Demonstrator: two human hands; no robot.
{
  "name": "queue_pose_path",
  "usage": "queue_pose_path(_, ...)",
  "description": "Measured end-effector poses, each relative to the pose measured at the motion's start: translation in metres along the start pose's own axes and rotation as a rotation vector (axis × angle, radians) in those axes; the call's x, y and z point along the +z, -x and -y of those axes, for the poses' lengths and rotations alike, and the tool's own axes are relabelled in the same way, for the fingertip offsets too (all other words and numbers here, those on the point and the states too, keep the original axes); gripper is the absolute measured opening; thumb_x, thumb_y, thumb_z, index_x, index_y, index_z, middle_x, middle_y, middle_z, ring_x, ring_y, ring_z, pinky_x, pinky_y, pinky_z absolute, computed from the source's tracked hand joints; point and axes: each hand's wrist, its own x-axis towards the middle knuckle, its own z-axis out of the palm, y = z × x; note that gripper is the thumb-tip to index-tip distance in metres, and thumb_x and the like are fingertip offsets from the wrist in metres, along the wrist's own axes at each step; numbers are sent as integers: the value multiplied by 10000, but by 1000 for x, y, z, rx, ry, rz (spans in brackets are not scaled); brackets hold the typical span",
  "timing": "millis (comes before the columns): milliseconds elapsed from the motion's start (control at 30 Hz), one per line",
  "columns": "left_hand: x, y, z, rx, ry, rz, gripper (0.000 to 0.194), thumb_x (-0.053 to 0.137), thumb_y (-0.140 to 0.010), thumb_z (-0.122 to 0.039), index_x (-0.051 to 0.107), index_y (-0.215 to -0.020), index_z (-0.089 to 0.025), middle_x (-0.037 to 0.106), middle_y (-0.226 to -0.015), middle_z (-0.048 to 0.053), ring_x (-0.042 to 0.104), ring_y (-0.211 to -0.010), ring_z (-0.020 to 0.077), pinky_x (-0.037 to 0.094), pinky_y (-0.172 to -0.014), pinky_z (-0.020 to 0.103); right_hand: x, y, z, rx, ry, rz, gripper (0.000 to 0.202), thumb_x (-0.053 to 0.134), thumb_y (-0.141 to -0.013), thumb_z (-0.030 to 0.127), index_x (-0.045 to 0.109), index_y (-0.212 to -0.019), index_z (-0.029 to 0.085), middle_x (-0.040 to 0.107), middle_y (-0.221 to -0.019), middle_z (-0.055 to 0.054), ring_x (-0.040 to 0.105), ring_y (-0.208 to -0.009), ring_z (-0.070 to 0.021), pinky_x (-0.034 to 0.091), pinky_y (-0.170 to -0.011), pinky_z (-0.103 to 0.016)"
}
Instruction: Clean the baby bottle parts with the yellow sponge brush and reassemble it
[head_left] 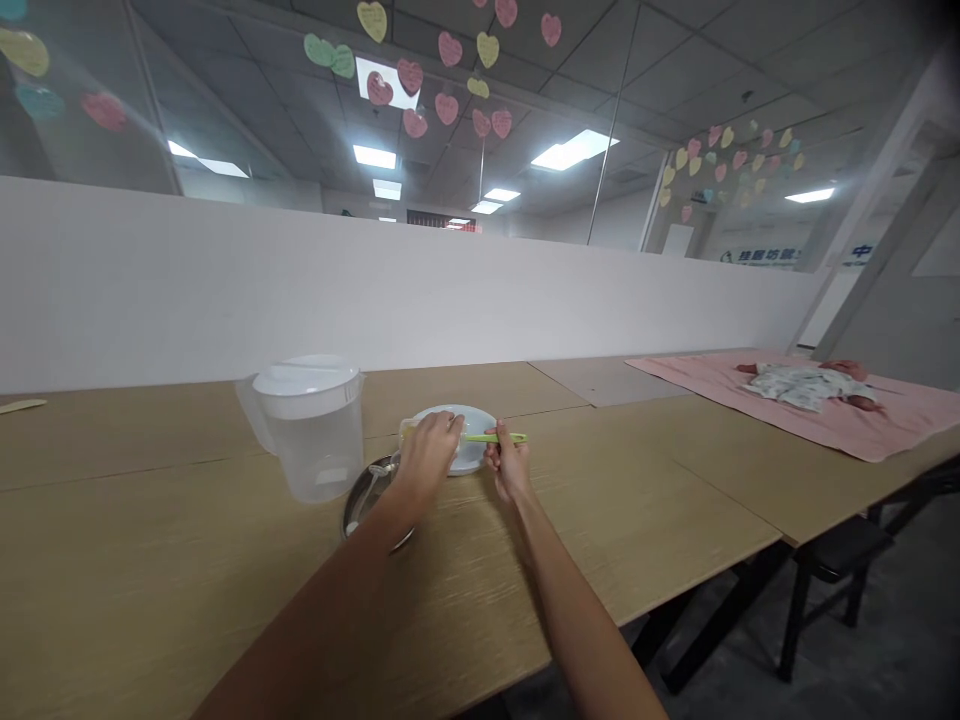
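Note:
A thin green handle [487, 437] lies across the space between my hands, over a white plate [474, 462]. My right hand [510, 462] grips this handle near its right end. Over the plate's left side, my left hand [432, 452] is curled round a clear, bottle-like item [407, 430] at the handle's left end; its exact shape is partly hidden by the fingers. Below my left hand stands a round metal bowl [367, 497] with small whitish pieces in it, partly covered by my left forearm.
A lidded clear pitcher [315, 430] stands left of the bowl. On the far right, a doll in patterned clothes [806, 385] lies on a pink cloth [892, 425]. A white wall rises behind the table [187, 550]; a black stool [844, 550] stands at right.

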Motion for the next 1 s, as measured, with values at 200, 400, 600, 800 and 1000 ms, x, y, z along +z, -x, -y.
queue_pose_path(200, -5, 0, 17, -63, 8, -30, 476, 645, -730, -146, 507, -1184, -186, 571, -1137, 98, 543, -1040, 235, 452, -846, 332, -15, -10, 6, -44, -63, -114, 402, 674, -653, 526, 559, -655, 141, 424, -411, 84, 263, -334, -9, 177, -328, -151)
queue_pose_path(400, 0, -1, 11, 37, -136, 13, 359, 511, -788, -67, 543, -1130, -173, 598, -1080, 113, 543, -1027, 240, 450, -857, 353, -22, -15, 4, -38, -67, -310, 362, 618, -714, 485, 501, -600, 163, 385, -365, 92, 279, -316, -28, 192, -321, -169)
queue_pose_path(600, 3, 1, 16, 20, -100, -22, 378, 495, -780, -42, 549, -1123, -191, 596, -1091, 108, 542, -1022, 249, 436, -873, 363, -31, -19, 4, -61, -17, -415, 336, 537, -769, 468, 483, -606, 179, 347, -345, 99, 265, -291, -40, 214, -321, -189)
queue_pose_path(800, -2, 2, 23, -36, -64, 9, 380, 478, -765, 11, 571, -1078, -183, 591, -1078, 118, 535, -1039, 249, 429, -877, 370, -36, -22, 5, -113, -24, -518, 325, 514, -768, 458, 481, -597, 183, 332, -353, 102, 278, -300, -44, 234, -326, -188)
queue_pose_path(1000, -7, 0, 24, -49, -40, 15, 347, 503, -776, -25, 583, -1083, -166, 600, -1084, 123, 546, -1029, 252, 427, -882, 371, -33, -20, 6, -83, -84, -536, 284, 519, -783, 381, 506, -594, 169, 369, -350, 88, 294, -306, -44, 239, -322, -179)
